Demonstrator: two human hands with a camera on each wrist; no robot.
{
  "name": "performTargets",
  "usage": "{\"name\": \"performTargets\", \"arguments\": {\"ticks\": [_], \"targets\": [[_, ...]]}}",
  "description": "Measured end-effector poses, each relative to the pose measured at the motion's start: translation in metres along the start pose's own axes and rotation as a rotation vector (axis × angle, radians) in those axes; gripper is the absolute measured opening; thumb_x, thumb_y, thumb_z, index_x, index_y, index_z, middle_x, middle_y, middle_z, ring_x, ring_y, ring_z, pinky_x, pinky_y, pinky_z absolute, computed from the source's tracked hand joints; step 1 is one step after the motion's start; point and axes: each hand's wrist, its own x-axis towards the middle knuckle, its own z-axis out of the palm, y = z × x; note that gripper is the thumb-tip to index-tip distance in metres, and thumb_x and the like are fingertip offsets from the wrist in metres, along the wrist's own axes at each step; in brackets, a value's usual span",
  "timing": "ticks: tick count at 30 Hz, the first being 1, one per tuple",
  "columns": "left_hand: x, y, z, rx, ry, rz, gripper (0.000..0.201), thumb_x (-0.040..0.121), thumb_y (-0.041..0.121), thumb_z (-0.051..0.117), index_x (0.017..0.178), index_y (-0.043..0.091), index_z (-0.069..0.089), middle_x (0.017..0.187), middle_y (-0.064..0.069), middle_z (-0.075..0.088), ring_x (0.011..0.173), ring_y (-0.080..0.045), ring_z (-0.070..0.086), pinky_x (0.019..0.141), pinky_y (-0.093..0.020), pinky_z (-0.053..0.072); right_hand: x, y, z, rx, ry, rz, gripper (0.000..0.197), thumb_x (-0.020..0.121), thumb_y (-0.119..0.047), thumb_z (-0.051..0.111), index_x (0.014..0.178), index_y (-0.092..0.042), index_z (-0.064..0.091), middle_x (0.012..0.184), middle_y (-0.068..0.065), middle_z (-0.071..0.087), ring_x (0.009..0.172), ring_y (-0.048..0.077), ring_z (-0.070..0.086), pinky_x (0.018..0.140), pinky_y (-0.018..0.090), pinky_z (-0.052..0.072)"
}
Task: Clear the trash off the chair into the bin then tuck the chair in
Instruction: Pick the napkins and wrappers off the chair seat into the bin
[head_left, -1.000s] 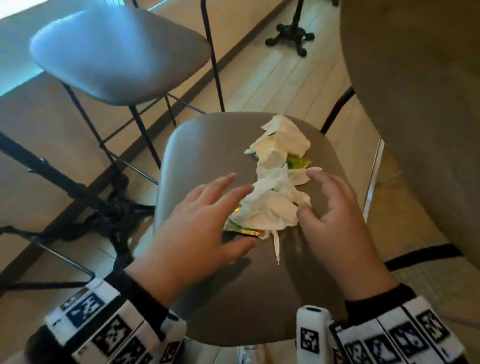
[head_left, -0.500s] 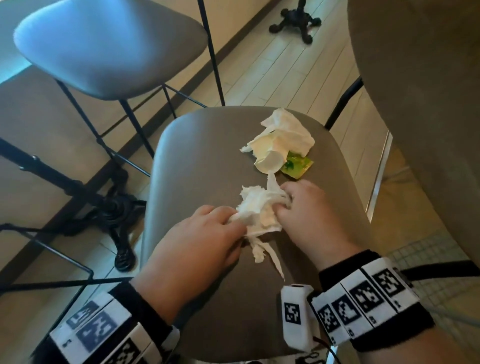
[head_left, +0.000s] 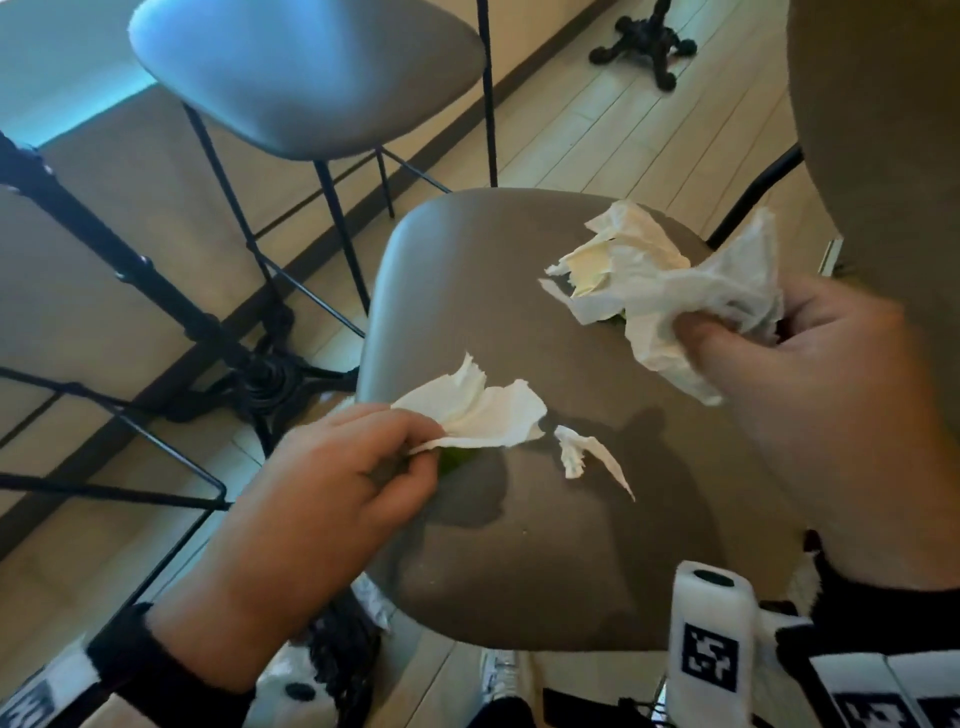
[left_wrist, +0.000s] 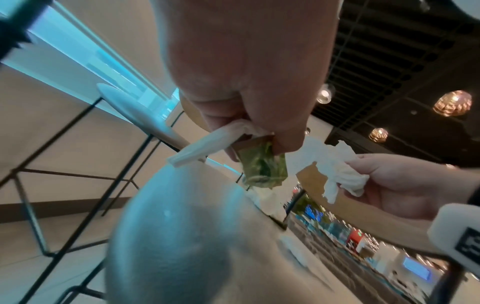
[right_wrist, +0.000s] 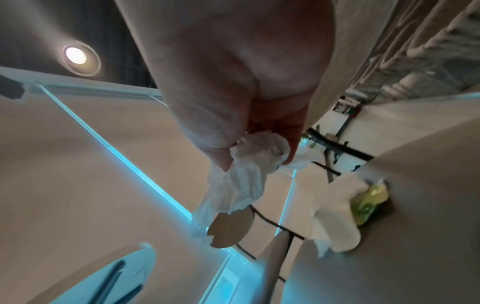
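Observation:
The grey-brown chair seat (head_left: 519, 322) fills the middle of the head view. My left hand (head_left: 421, 447) hovers at its left edge and pinches a flat white tissue piece (head_left: 483, 415) together with a green wrapper (left_wrist: 262, 168). My right hand (head_left: 696, 332) is raised over the seat's right side and grips a crumpled white tissue (head_left: 727, 291). On the seat's far side lies a crumpled tissue pile (head_left: 613, 260) with another green wrapper (right_wrist: 369, 201) tucked beside it. A small torn tissue scrap (head_left: 582, 452) lies mid-seat. No bin shows in any view.
A second stool (head_left: 311, 78) with thin black legs stands behind on the left. A black cast table base (head_left: 260, 384) sits on the floor left of the chair. A round tabletop (head_left: 883, 130) overhangs on the right. Another table base (head_left: 649, 41) stands far back.
The hands, together on one tissue wad before, have pulled apart. The left holds a piece with a green wrapper at the left edge, the right has lifted the rest. A scrap dropped on the seat.

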Motion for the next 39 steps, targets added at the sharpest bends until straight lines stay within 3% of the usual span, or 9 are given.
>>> {"name": "performTargets", "arguments": {"ticks": [8, 12, 17, 22, 25, 28, 34, 37, 39], "targets": [[-0.11, -0.05, -0.052, -0.122, 0.313, -0.375, 0.007, 0.089, 0.036, 0.065, 0.086, 0.04, 0.07, 0.089, 0.025, 0.067, 0.076, -0.004, 0.066, 0.061, -0.027, 0.052, -0.048, -0.06, 0.092, 0.178, -0.312, -0.087, 0.01, 0.081, -0.034, 0.075, 0.088, -0.037, 0.068, 0.087, -0.029, 0.07, 0.077, -0.007, 0.068, 0.057, 0.007, 0.05], [-0.181, -0.102, -0.067, -0.121, 0.43, -0.562, 0.017, 0.089, 0.034, 0.065, 0.08, 0.047, 0.065, 0.086, 0.029, 0.068, 0.076, 0.002, 0.065, 0.061, -0.023, 0.051, -0.086, -0.079, 0.169, 0.12, -0.504, -0.15, 0.004, 0.084, -0.026, 0.074, 0.083, -0.03, 0.074, 0.082, -0.013, 0.074, 0.073, 0.007, 0.069, 0.062, 0.024, 0.057], [-0.265, -0.17, -0.053, -0.104, 0.548, -0.749, 0.007, 0.092, 0.021, 0.066, 0.095, 0.025, 0.071, 0.077, 0.012, 0.066, 0.075, -0.002, 0.061, 0.057, -0.013, 0.045, -0.145, -0.087, 0.269, 0.026, -0.759, -0.256, 0.014, 0.088, -0.023, 0.066, 0.087, -0.012, 0.074, 0.078, 0.007, 0.072, 0.076, 0.023, 0.066, 0.067, 0.039, 0.051], [-0.332, -0.235, -0.008, -0.17, 0.565, -0.94, 0.03, 0.091, 0.024, 0.064, 0.12, 0.028, 0.059, 0.084, -0.009, 0.068, 0.071, -0.023, 0.061, 0.065, -0.035, 0.049, -0.201, -0.045, 0.365, -0.166, -0.963, -0.229, 0.02, 0.088, -0.025, 0.062, 0.097, -0.01, 0.071, 0.089, 0.006, 0.073, 0.086, 0.023, 0.066, 0.078, 0.04, 0.055], [-0.365, -0.272, 0.029, -0.116, 0.471, -1.06, 0.033, 0.092, 0.024, 0.061, 0.124, 0.02, 0.061, 0.101, -0.005, 0.066, 0.087, -0.021, 0.058, 0.072, -0.028, 0.04, -0.233, -0.001, 0.413, -0.305, -1.064, -0.132, 0.023, 0.091, -0.021, 0.063, 0.107, -0.005, 0.068, 0.095, 0.007, 0.07, 0.094, 0.025, 0.065, 0.09, 0.042, 0.053], [-0.391, -0.303, 0.069, -0.127, 0.398, -1.187, 0.029, 0.091, 0.023, 0.06, 0.118, 0.015, 0.067, 0.113, -0.008, 0.069, 0.105, -0.027, 0.061, 0.081, -0.029, 0.041, -0.261, 0.045, 0.454, -0.444, -1.139, -0.093, 0.017, 0.09, -0.021, 0.062, 0.094, -0.006, 0.067, 0.088, 0.01, 0.069, 0.087, 0.028, 0.065, 0.079, 0.037, 0.054], [-0.414, -0.346, 0.132, -0.271, 0.402, -1.29, 0.031, 0.093, 0.025, 0.057, 0.122, 0.016, 0.065, 0.107, -0.002, 0.066, 0.098, -0.022, 0.061, 0.079, -0.029, 0.046, -0.3, 0.111, 0.504, -0.635, -1.24, -0.107, 0.019, 0.093, -0.016, 0.049, 0.073, -0.014, 0.049, 0.074, 0.001, 0.051, 0.084, 0.027, 0.055, 0.069, 0.027, 0.036], [-0.419, -0.354, 0.147, -0.366, 0.407, -1.255, 0.05, 0.093, 0.039, 0.062, 0.141, 0.023, 0.054, 0.136, 0.002, 0.061, 0.123, -0.017, 0.057, 0.106, -0.036, 0.046, -0.314, 0.131, 0.521, -0.6, -1.343, -0.089, 0.035, 0.098, -0.024, 0.047, 0.13, -0.012, 0.051, 0.125, 0.009, 0.059, 0.121, 0.03, 0.054, 0.089, 0.029, 0.042], [-0.422, -0.352, 0.15, -0.381, 0.373, -1.268, 0.063, 0.092, 0.044, 0.064, 0.149, 0.024, 0.044, 0.149, 0.004, 0.05, 0.137, -0.016, 0.046, 0.114, -0.031, 0.034, -0.325, 0.143, 0.519, -0.613, -1.438, -0.047, 0.064, 0.1, -0.035, 0.044, 0.156, -0.024, 0.015, 0.162, 0.007, 0.019, 0.145, 0.03, 0.029, 0.114, 0.042, 0.031]]}}
